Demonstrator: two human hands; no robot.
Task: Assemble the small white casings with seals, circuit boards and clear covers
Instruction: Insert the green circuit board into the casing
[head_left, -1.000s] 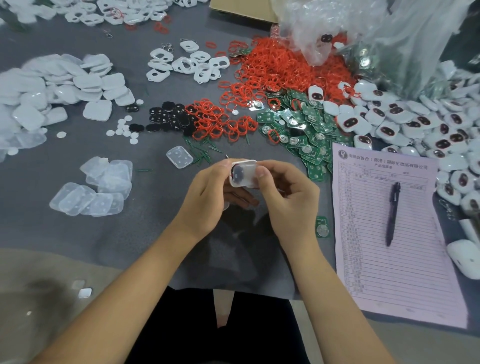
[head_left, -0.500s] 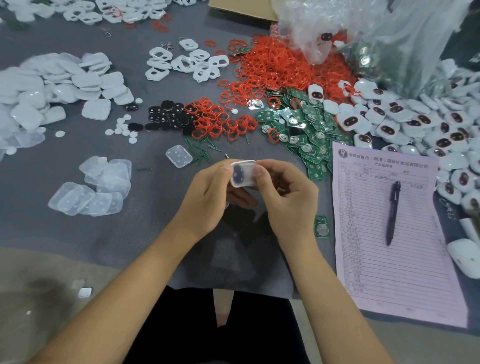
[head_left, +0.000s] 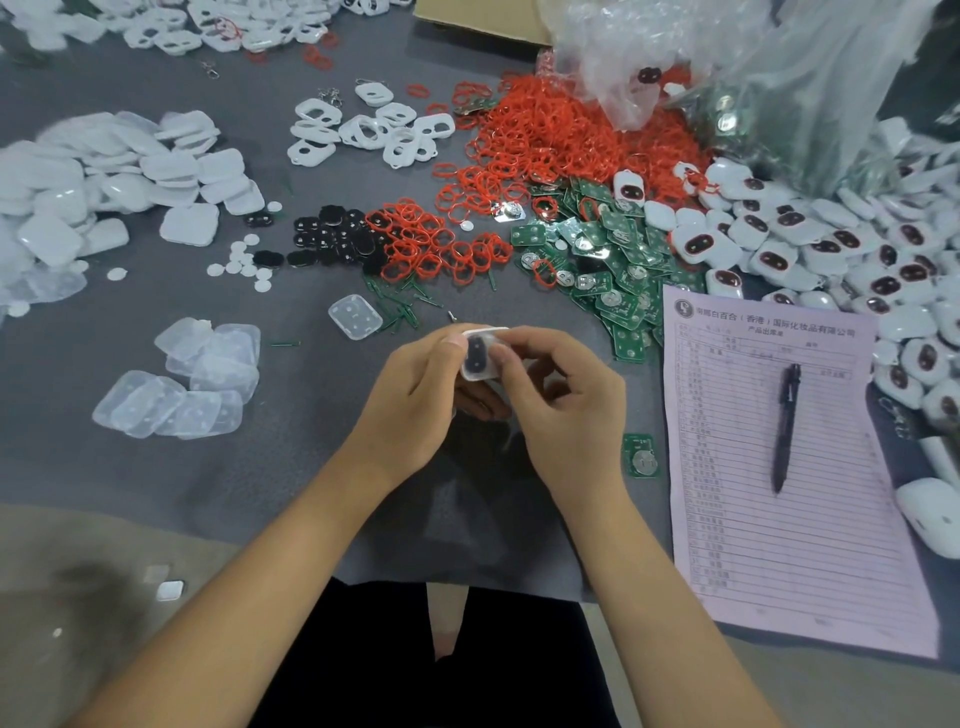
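Observation:
A small white casing (head_left: 480, 358) with a dark oval window is held between both hands above the grey mat. My left hand (head_left: 415, 395) pinches its left edge with thumb and fingers. My right hand (head_left: 566, 410) pinches its right edge, thumb on the front face. Red seals (head_left: 550, 135) lie heaped beyond, with a smaller group of red seals (head_left: 436, 244) closer. Green circuit boards (head_left: 608, 270) are piled to the right of my hands. Clear covers (head_left: 182, 395) sit in a loose stack at the left, and one clear cover (head_left: 355, 316) lies alone nearby.
A lined paper form (head_left: 779, 467) with a black pen (head_left: 785, 426) lies at the right. Assembled casings (head_left: 831, 249) are heaped far right. White flat parts (head_left: 104, 182) fill the left; black pieces (head_left: 332, 234) lie mid-table. One board (head_left: 641, 457) lies by my right wrist.
The casing has turned slightly between my fingers, its window now facing me more squarely. Both hands stay in nearly the same place.

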